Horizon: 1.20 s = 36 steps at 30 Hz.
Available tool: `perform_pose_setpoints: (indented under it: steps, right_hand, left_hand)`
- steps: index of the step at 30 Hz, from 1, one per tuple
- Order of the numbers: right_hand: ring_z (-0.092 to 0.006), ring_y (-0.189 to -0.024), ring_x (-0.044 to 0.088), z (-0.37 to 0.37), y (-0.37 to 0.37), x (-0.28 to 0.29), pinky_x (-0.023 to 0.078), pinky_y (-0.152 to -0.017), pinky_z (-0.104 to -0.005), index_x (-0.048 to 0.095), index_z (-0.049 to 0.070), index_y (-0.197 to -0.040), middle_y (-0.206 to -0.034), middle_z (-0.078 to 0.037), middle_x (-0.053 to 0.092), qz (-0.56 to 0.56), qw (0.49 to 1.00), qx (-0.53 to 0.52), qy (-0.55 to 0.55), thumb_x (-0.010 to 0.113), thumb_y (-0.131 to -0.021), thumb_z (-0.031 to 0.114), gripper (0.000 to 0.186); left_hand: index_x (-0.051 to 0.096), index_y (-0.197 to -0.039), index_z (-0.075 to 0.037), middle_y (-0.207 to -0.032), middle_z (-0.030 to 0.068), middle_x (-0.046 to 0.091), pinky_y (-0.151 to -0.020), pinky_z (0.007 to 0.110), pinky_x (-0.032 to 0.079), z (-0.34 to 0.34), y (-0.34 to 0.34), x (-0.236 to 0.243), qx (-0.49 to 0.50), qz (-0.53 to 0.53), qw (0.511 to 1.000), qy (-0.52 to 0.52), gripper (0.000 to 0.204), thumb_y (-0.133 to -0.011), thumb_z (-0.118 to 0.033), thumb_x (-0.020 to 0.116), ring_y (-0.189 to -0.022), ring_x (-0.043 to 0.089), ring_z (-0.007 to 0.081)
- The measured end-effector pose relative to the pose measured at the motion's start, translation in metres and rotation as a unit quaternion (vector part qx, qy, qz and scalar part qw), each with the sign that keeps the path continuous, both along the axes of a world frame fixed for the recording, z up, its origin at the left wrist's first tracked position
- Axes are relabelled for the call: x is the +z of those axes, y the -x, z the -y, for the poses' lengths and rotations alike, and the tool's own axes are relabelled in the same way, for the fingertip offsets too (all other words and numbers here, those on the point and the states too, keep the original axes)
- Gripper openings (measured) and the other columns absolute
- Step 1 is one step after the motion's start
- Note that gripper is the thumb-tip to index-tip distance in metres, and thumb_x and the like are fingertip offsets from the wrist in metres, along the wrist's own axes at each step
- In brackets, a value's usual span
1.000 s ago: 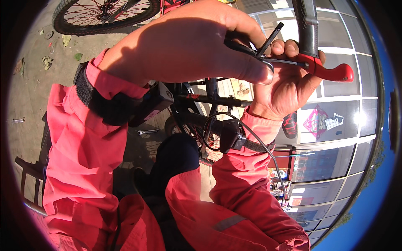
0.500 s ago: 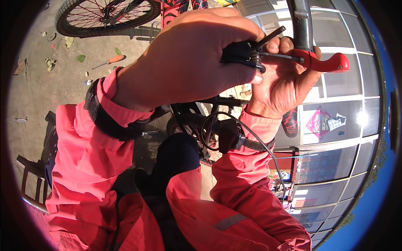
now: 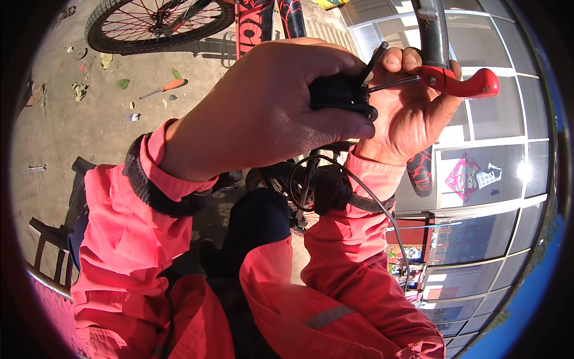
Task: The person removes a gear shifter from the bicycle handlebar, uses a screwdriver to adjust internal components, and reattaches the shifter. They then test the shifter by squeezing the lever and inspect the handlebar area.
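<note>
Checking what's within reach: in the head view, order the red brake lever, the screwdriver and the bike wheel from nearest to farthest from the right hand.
1. Red brake lever: just right of the right hand, on the bar it grips.
2. Screwdriver: on the ground, far left.
3. Bike wheel: top left, about as far as the screwdriver; too close to call.
</note>
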State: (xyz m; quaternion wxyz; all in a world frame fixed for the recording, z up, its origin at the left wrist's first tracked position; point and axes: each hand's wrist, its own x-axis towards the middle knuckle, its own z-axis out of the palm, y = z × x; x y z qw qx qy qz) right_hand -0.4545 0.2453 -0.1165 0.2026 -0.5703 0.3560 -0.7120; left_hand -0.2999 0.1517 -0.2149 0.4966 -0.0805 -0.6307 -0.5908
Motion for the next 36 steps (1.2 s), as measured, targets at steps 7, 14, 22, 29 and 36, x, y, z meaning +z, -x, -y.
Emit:
perform_pose_setpoints:
  steps: [7,14,22,29,36]
  right_hand:
    - [-0.0286,-0.085,0.06,0.001,-0.004,0.0,0.047,-0.076,-0.0481,0.058,0.009,-0.132,-0.1,-0.01,0.07,0.007,1.0,-0.003,0.0,0.056,-0.101,0.05,0.052]
    - [-0.029,-0.088,0.061,0.002,-0.004,-0.003,0.048,-0.077,-0.0472,0.061,0.006,-0.123,-0.099,-0.011,0.07,0.015,1.0,0.021,0.003,0.055,-0.101,0.051,0.051]
    - [-0.029,-0.087,0.054,0.001,-0.01,-0.001,0.046,-0.081,-0.0425,0.066,0.019,-0.12,-0.094,-0.014,0.062,-0.022,0.999,-0.003,-0.022,0.064,-0.098,0.046,0.035]
    - [-0.0278,-0.093,0.059,0.003,-0.009,-0.003,0.046,-0.093,-0.0493,0.066,0.017,-0.121,-0.1,-0.012,0.066,-0.021,1.0,0.006,0.001,0.062,-0.099,0.045,0.037]
    - [-0.0253,-0.093,0.064,0.004,-0.01,-0.004,0.042,-0.107,-0.0566,0.065,0.016,-0.122,-0.105,-0.009,0.07,-0.006,1.0,-0.018,0.023,0.062,-0.099,0.042,0.035]
  left_hand:
    - [0.067,-0.118,0.002,-0.097,0.0047,0.071,-0.081,0.027,0.055,0.015,-0.005,0.016,-0.135,0.041,0.989,-0.038,0.042,-0.078,0.002,0.083,-0.09,0.066,0.0108]
    - [0.067,-0.119,0.002,-0.102,0.0055,0.073,-0.085,0.028,0.055,0.025,-0.007,0.022,-0.133,0.032,0.991,-0.006,0.045,-0.077,0.002,0.083,-0.095,0.067,0.0119]
    - [0.07,-0.119,-0.001,-0.106,0.0022,0.073,-0.09,0.027,0.052,0.052,0.006,0.029,-0.323,0.095,0.94,-0.044,0.046,-0.075,0.003,0.082,-0.1,0.066,0.0119]
    - [0.07,-0.12,0.0,-0.114,0.004,0.072,-0.098,0.03,0.05,0.058,0.018,0.028,-0.256,0.005,0.966,0.02,0.048,-0.074,0.003,0.082,-0.11,0.065,0.0148]
    - [0.07,-0.118,0.002,-0.114,0.006,0.071,-0.1,0.03,0.048,0.058,0.018,0.031,-0.195,-0.006,0.978,0.077,0.048,-0.072,0.005,0.084,-0.114,0.064,0.0155]
